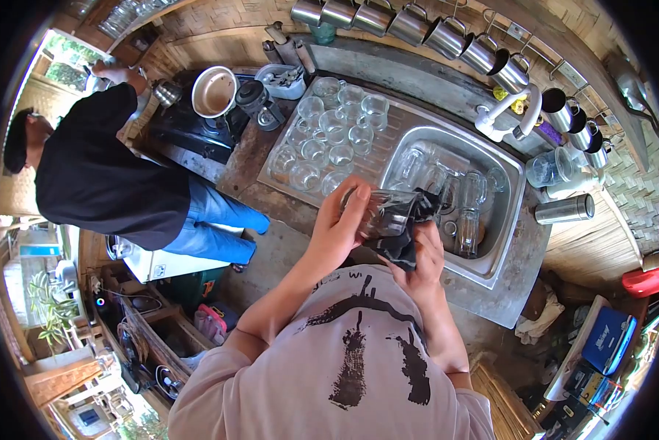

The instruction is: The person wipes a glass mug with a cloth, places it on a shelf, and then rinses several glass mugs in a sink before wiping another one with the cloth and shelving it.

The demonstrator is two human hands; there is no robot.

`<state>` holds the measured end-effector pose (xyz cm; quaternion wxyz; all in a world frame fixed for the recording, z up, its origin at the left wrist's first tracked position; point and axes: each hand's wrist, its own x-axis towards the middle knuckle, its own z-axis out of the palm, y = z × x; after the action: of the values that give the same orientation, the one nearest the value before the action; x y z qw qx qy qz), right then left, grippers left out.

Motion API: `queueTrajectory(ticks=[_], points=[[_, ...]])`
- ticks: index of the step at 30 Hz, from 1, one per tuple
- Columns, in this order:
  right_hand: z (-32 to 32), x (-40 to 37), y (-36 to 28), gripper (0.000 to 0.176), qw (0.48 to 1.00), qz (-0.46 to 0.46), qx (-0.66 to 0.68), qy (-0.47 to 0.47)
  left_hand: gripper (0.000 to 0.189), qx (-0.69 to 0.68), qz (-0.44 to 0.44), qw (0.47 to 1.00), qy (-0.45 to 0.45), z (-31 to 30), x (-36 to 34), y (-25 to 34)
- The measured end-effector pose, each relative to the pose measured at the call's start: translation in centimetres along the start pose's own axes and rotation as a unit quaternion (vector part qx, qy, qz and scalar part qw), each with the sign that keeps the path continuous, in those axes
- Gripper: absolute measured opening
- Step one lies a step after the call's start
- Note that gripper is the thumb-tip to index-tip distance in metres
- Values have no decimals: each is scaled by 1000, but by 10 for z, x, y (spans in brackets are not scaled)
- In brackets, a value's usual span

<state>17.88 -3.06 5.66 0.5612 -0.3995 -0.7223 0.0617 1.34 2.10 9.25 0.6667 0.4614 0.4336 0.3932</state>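
Note:
Near the front edge of the steel sink unit, my left hand (338,226) is wrapped round a clear glass (385,211) that lies on its side. My right hand (422,258) holds a black cloth (403,248) against the other end of the glass. Rows of glass mugs (334,126) stand on the ribbed drainboard (397,130), just beyond my left hand. More glassware (470,213) lies in the sink basin (507,220), to the right of my hands.
A person in a black shirt (113,172) stands at the left by a stove (190,132) with a pot (215,92). Steel mugs (447,38) hang above the sink. The faucet (499,117) and a steel tumbler (565,210) are at the right.

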Motion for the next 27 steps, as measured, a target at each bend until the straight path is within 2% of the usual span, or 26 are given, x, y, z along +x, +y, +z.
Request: queueTrajectory(ticks=[1,3,4,5,6,7,8,11,12,13,14,15,16,18,19,20,22,23,26,27], points=[[0,-4,1,28,1000,26,-6,11,35,81,99,991,25,2,0,-4],[9,-9,-16,24,953,242,145,112,40,235,291,924,79,7,0,-11],[11,-11,-22,23,901,343,216,157,41,267,326,904,75,7,1,-12],[5,-11,-20,23,869,377,292,132,43,299,361,881,73,6,4,-10],[2,-8,-22,22,867,383,293,123,44,332,394,854,70,5,7,-9],[0,-4,-25,21,866,389,293,115,39,316,410,852,75,5,12,-8],[-1,-2,-26,20,864,395,292,110,40,293,377,875,74,4,12,-9],[-3,2,-26,29,944,289,155,46,40,206,287,933,70,6,11,-17],[-4,5,-23,33,967,236,95,23,37,121,189,972,66,8,9,-17],[-5,10,-16,40,992,128,16,-12,34,33,87,994,60,8,7,-15],[-7,10,-12,42,994,88,-27,-56,32,-54,-17,997,54,8,6,-14],[-7,5,-7,41,993,71,-38,-85,29,-68,-65,996,11,-1,8,-13],[-6,-1,-1,41,991,54,-48,-113,31,-47,-49,997,24,-1,8,-18],[1,-4,5,37,998,50,-31,-28,34,-6,-14,999,48,2,6,-22],[5,-5,5,35,998,48,-21,15,34,68,-30,996,46,3,-2,-7],[8,-6,3,32,991,120,42,33,35,130,72,987,67,3,-2,-13],[16,-4,-6,25,949,257,169,70,37,248,273,923,106,2,0,-26],[15,-3,-14,19,892,369,250,75,39,254,297,914,108,1,-1,-30],[18,-2,-13,17,883,397,242,63,30,249,301,912,123,-5,10,-40],[18,1,-11,21,919,347,178,49,27,211,243,940,111,-2,10,-37]])
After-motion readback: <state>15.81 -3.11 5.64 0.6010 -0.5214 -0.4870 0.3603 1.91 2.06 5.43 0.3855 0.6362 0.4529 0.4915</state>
